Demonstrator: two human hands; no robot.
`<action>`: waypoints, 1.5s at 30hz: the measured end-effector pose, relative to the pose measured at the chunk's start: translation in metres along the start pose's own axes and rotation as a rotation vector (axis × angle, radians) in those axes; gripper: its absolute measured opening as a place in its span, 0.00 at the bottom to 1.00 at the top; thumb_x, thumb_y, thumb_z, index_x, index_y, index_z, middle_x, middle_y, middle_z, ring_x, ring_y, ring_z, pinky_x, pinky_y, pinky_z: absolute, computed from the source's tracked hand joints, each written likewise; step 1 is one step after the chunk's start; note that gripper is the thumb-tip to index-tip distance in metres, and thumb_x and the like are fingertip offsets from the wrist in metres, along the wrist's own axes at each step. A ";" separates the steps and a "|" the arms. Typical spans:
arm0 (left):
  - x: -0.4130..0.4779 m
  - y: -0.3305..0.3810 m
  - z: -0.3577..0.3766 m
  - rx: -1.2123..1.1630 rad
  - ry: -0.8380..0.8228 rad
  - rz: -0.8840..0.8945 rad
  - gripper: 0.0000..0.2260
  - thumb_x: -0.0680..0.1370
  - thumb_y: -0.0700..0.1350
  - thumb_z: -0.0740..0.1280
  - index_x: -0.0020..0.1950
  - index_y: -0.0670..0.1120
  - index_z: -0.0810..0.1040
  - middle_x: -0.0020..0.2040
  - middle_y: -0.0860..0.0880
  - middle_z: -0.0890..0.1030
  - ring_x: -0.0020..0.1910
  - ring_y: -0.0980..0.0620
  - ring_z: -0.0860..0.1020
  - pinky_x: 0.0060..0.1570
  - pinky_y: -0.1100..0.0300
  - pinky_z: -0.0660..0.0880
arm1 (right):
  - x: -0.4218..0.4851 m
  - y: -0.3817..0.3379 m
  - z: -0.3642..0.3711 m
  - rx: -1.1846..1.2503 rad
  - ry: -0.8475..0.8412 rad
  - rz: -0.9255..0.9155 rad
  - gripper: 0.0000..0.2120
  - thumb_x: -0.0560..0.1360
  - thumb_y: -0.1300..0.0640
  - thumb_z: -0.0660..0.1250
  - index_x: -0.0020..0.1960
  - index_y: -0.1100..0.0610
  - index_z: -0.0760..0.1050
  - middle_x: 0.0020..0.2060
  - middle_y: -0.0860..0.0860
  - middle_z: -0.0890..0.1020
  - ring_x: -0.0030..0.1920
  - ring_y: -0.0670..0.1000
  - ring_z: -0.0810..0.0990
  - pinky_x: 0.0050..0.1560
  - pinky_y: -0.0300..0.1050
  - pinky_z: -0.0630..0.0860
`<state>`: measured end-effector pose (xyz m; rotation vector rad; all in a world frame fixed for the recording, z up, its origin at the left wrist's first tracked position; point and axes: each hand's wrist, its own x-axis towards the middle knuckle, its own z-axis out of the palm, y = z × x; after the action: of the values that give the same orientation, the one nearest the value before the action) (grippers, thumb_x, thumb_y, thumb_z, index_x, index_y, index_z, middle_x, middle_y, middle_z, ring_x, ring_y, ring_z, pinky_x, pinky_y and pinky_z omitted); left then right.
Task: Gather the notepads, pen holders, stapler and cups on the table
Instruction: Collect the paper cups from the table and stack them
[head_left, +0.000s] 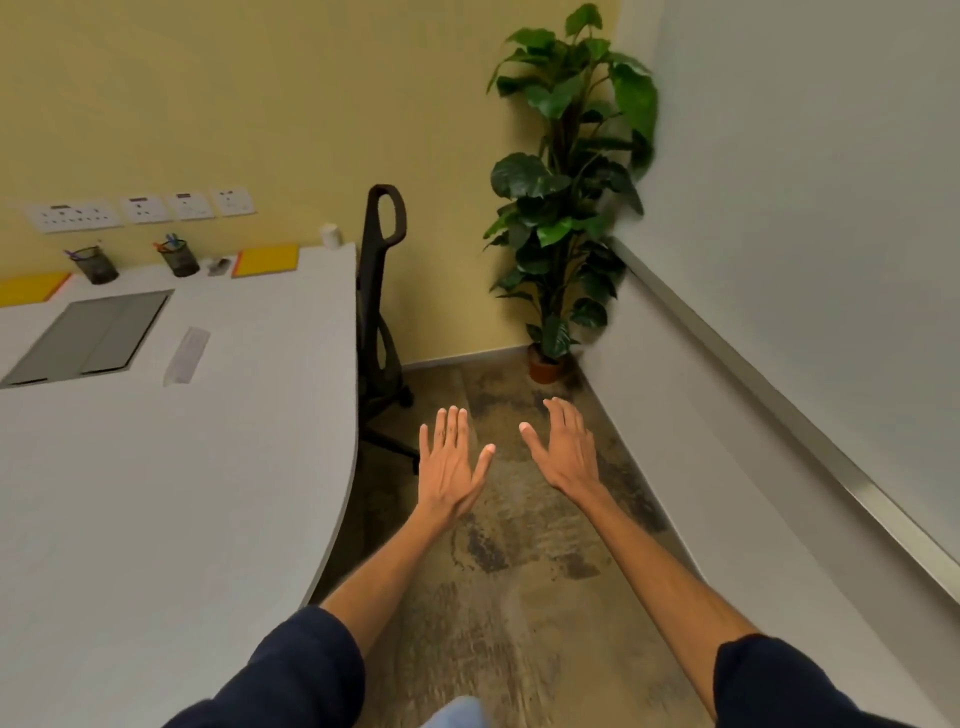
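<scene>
Along the far edge of the white table lie two yellow notepads, one at the left edge and one further right. Between them stand two black mesh pen holders with pens in them, and a small stapler beside the right one. A white cup stands at the table's far right corner. My left hand and my right hand are stretched out over the floor, right of the table, fingers straight, holding nothing.
A grey cable hatch is set into the table, with a clear flat object lying next to it. A black office chair stands at the table's right end. A potted plant fills the corner. Wall sockets line the yellow wall.
</scene>
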<state>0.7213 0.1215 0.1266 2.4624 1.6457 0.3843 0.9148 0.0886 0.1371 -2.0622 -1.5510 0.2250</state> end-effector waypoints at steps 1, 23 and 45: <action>0.012 -0.003 0.000 -0.003 0.002 -0.018 0.37 0.78 0.67 0.34 0.80 0.45 0.42 0.80 0.47 0.44 0.79 0.49 0.39 0.77 0.46 0.38 | 0.014 -0.002 0.004 0.010 -0.013 -0.010 0.31 0.78 0.37 0.56 0.74 0.54 0.62 0.75 0.52 0.64 0.75 0.52 0.60 0.71 0.58 0.64; 0.351 -0.090 0.025 0.143 -0.035 -0.140 0.39 0.78 0.69 0.42 0.80 0.44 0.45 0.80 0.45 0.48 0.79 0.46 0.42 0.77 0.45 0.40 | 0.363 -0.003 0.097 -0.025 -0.072 -0.071 0.32 0.78 0.36 0.54 0.74 0.55 0.62 0.74 0.53 0.64 0.75 0.52 0.60 0.71 0.58 0.65; 0.703 -0.069 0.060 -0.047 -0.127 -0.112 0.33 0.82 0.63 0.45 0.79 0.47 0.35 0.80 0.47 0.39 0.79 0.47 0.42 0.78 0.46 0.45 | 0.733 0.045 0.134 -0.010 -0.086 -0.114 0.30 0.79 0.39 0.54 0.73 0.57 0.63 0.71 0.55 0.67 0.71 0.55 0.65 0.67 0.57 0.67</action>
<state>0.9332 0.7975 0.1390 2.2978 1.6922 0.2430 1.1292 0.8035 0.1374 -1.9876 -1.7183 0.2675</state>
